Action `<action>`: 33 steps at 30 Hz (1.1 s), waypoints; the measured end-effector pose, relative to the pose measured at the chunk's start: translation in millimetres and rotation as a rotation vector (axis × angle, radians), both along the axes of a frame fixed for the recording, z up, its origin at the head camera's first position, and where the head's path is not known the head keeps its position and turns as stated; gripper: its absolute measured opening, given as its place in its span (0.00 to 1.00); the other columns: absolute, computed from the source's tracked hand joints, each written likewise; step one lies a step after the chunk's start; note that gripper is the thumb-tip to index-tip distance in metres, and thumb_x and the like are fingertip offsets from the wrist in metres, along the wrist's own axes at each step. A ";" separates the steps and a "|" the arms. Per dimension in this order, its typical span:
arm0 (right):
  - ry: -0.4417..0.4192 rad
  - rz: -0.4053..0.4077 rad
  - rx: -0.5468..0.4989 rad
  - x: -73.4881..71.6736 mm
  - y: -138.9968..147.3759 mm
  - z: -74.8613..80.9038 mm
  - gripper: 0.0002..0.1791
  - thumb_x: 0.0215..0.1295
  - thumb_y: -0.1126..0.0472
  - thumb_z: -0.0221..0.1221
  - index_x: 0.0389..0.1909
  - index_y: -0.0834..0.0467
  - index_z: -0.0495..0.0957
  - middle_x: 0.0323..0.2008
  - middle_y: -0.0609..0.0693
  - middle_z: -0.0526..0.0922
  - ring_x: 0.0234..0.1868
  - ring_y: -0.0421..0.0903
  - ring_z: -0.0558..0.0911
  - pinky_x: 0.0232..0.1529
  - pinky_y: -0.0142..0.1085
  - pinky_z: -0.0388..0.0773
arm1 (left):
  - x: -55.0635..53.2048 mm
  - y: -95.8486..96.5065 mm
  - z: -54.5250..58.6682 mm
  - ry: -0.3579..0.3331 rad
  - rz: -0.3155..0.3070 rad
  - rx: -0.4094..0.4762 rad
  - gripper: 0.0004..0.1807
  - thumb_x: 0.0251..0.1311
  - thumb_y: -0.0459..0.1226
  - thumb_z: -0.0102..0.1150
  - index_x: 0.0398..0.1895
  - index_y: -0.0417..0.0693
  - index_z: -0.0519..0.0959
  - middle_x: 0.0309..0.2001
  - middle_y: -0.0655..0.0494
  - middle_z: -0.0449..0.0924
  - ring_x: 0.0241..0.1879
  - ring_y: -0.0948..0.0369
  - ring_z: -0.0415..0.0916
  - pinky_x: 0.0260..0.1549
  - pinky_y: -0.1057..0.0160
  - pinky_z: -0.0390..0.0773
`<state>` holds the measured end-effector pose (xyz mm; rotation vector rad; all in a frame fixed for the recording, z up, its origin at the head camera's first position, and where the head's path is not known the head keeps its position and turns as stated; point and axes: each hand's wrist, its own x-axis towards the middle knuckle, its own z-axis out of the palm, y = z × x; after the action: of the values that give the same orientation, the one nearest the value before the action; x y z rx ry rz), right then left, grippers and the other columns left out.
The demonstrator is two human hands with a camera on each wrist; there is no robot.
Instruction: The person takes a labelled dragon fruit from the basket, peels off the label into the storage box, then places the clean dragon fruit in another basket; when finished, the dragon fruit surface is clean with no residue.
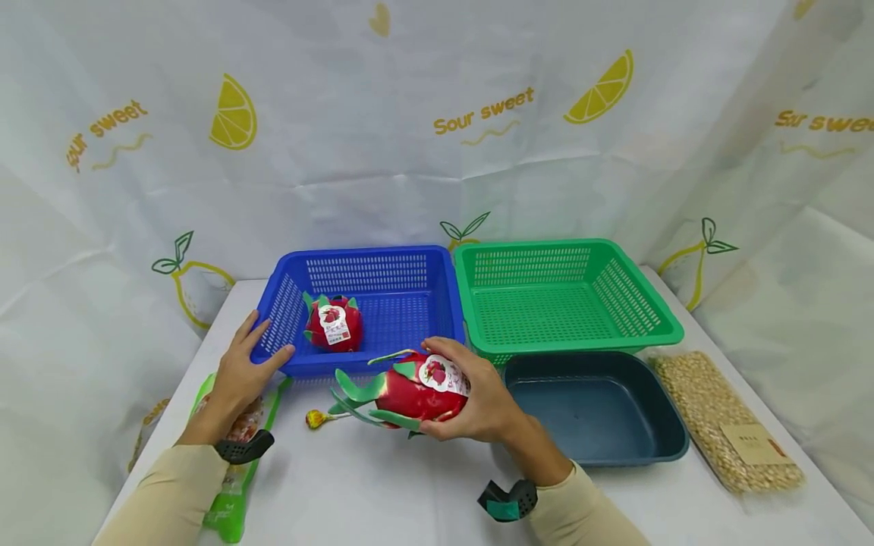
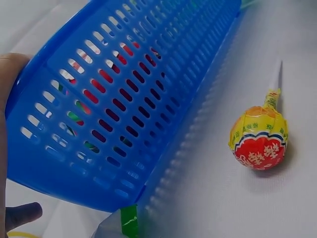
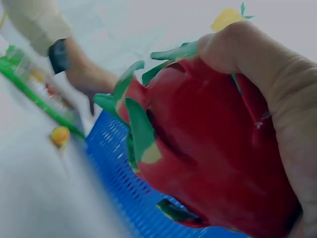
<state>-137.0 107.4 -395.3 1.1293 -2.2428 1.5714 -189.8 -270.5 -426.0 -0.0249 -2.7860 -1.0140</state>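
Observation:
My right hand (image 1: 481,398) grips a red dragon fruit (image 1: 416,394) with green scales and a white label, just in front of the blue basket's near edge. In the right wrist view the thumb lies along the fruit. Spread around the near left corner of the blue basket (image 1: 447,303), my left hand (image 1: 249,371) touches its rim with mostly straight fingers. Another labelled dragon fruit (image 1: 333,324) sits inside this basket, towards its left side. Its red skin shows through the slots in the left wrist view.
A wrapped lollipop (image 2: 260,141) lies before the blue basket. Under the left forearm is a green-edged packet (image 1: 232,504). To the right stand a green basket (image 1: 649,322), a dark blue tray (image 1: 594,409) and a clear bag of pale grains (image 1: 724,417).

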 end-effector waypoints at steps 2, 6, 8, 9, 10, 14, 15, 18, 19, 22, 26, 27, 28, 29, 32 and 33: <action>0.008 -0.015 0.013 1.5 -0.6 -8.9 0.49 0.40 0.55 0.75 0.66 0.61 0.65 0.62 0.53 0.71 0.56 0.51 0.73 0.44 0.39 0.80 | 0.2 -1.2 0.2 -0.006 0.003 0.009 0.46 0.62 0.58 0.54 0.74 0.39 0.53 0.76 0.44 0.37 0.70 0.35 0.39 0.55 0.28 0.53; 0.019 -0.020 0.039 3.1 -3.7 -23.9 0.49 0.38 0.56 0.77 0.66 0.59 0.66 0.62 0.54 0.71 0.58 0.51 0.73 0.46 0.39 0.79 | 0.8 -4.5 2.0 -0.011 0.007 0.025 0.46 0.62 0.57 0.55 0.74 0.39 0.53 0.76 0.44 0.37 0.70 0.35 0.38 0.56 0.28 0.52; 0.036 -0.015 0.053 3.8 -5.5 -30.6 0.49 0.37 0.55 0.77 0.65 0.59 0.67 0.62 0.55 0.71 0.59 0.51 0.72 0.48 0.40 0.78 | 1.5 -6.2 3.2 -0.013 0.010 0.032 0.46 0.62 0.57 0.55 0.75 0.40 0.52 0.76 0.44 0.37 0.70 0.35 0.38 0.56 0.28 0.51; 0.050 -0.011 0.058 4.1 -6.4 -33.7 0.50 0.37 0.55 0.77 0.65 0.60 0.67 0.62 0.55 0.71 0.59 0.51 0.72 0.49 0.40 0.77 | 1.9 -7.0 3.7 -0.014 0.011 0.034 0.47 0.62 0.57 0.55 0.75 0.40 0.52 0.76 0.44 0.37 0.70 0.35 0.38 0.56 0.28 0.51; 0.067 -0.006 0.061 4.2 -7.1 -36.6 0.50 0.36 0.54 0.78 0.65 0.60 0.67 0.62 0.55 0.71 0.59 0.51 0.72 0.50 0.40 0.77 | 2.5 -7.6 4.4 -0.016 0.012 0.038 0.47 0.62 0.57 0.55 0.75 0.40 0.51 0.76 0.43 0.38 0.70 0.35 0.38 0.56 0.28 0.50; 0.163 0.006 0.057 4.0 -9.6 -46.9 0.50 0.35 0.53 0.78 0.63 0.62 0.68 0.59 0.58 0.73 0.59 0.53 0.73 0.51 0.41 0.76 | 6.7 -7.5 6.7 0.006 0.014 0.033 0.46 0.63 0.57 0.55 0.75 0.42 0.50 0.76 0.42 0.39 0.71 0.36 0.37 0.57 0.27 0.48; 0.180 0.010 0.053 4.4 -10.3 -49.3 0.50 0.35 0.52 0.78 0.63 0.62 0.68 0.59 0.58 0.73 0.58 0.54 0.74 0.51 0.41 0.77 | 8.6 -6.7 7.3 0.026 0.016 0.025 0.46 0.63 0.56 0.55 0.75 0.42 0.51 0.76 0.42 0.40 0.71 0.36 0.37 0.57 0.27 0.47; 0.186 0.012 0.049 7.5 -12.1 -57.5 0.49 0.37 0.50 0.77 0.63 0.63 0.68 0.59 0.58 0.73 0.58 0.54 0.74 0.50 0.40 0.77 | 16.7 -0.1 9.9 0.132 0.016 0.011 0.44 0.62 0.54 0.57 0.74 0.42 0.55 0.75 0.44 0.43 0.71 0.39 0.36 0.59 0.28 0.41; 0.179 0.011 0.050 8.9 -12.5 -60.6 0.49 0.38 0.50 0.77 0.63 0.63 0.67 0.59 0.58 0.73 0.58 0.53 0.74 0.50 0.40 0.77 | 20.5 3.6 11.7 0.190 0.005 0.015 0.43 0.61 0.52 0.59 0.73 0.41 0.57 0.75 0.44 0.46 0.71 0.41 0.37 0.60 0.29 0.40; 0.150 0.000 0.054 12.3 -11.4 -68.7 0.50 0.38 0.48 0.76 0.64 0.63 0.67 0.60 0.56 0.72 0.59 0.52 0.73 0.51 0.41 0.77 | 31.8 18.8 18.1 0.405 -0.069 0.050 0.40 0.57 0.49 0.63 0.70 0.41 0.64 0.73 0.46 0.54 0.71 0.43 0.42 0.63 0.33 0.40; 0.141 0.001 0.031 15.1 -8.6 -64.9 0.52 0.37 0.51 0.78 0.64 0.66 0.66 0.58 0.60 0.73 0.58 0.54 0.74 0.49 0.43 0.77 | 47.6 46.4 25.9 0.622 -0.266 0.117 0.41 0.57 0.58 0.61 0.67 0.41 0.68 0.69 0.43 0.62 0.69 0.46 0.52 0.66 0.46 0.50; 0.135 0.004 0.024 16.6 -8.4 -60.7 0.51 0.36 0.53 0.78 0.63 0.67 0.66 0.57 0.62 0.73 0.57 0.55 0.74 0.49 0.43 0.78 | 51.7 54.1 27.0 0.650 -0.315 0.131 0.42 0.58 0.60 0.59 0.67 0.40 0.68 0.68 0.42 0.63 0.68 0.47 0.55 0.66 0.50 0.53; 0.129 0.006 0.021 18.4 -8.0 -56.3 0.52 0.35 0.54 0.78 0.63 0.68 0.66 0.57 0.63 0.74 0.57 0.56 0.74 0.49 0.44 0.78 | 55.6 61.9 27.5 0.674 -0.369 0.149 0.43 0.58 0.61 0.58 0.66 0.39 0.68 0.67 0.40 0.64 0.67 0.47 0.57 0.65 0.53 0.55; 0.121 0.008 0.019 20.1 -7.8 -52.1 0.52 0.35 0.55 0.78 0.63 0.69 0.66 0.57 0.63 0.74 0.57 0.57 0.74 0.49 0.45 0.77 | 59.8 69.4 28.0 0.678 -0.417 0.164 0.44 0.58 0.62 0.57 0.66 0.38 0.68 0.66 0.40 0.65 0.67 0.49 0.58 0.65 0.58 0.56; 0.091 0.008 0.028 22.7 -6.4 -46.8 0.53 0.35 0.55 0.78 0.64 0.70 0.64 0.58 0.63 0.73 0.57 0.58 0.74 0.51 0.45 0.76 | 69.0 89.2 26.5 0.665 -0.550 0.206 0.44 0.58 0.60 0.59 0.66 0.35 0.67 0.65 0.39 0.66 0.65 0.49 0.61 0.64 0.61 0.58; 0.084 0.009 0.034 21.9 -5.6 -48.8 0.54 0.36 0.53 0.78 0.65 0.69 0.63 0.59 0.62 0.72 0.57 0.58 0.74 0.52 0.45 0.76 | 71.4 94.5 25.4 0.641 -0.579 0.207 0.45 0.57 0.61 0.59 0.67 0.35 0.66 0.65 0.40 0.66 0.65 0.50 0.62 0.64 0.61 0.58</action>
<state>-115.1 101.7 -444.1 1.1930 -2.2211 1.4665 -118.4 -176.0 -400.6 -0.9855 -2.1003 -1.1383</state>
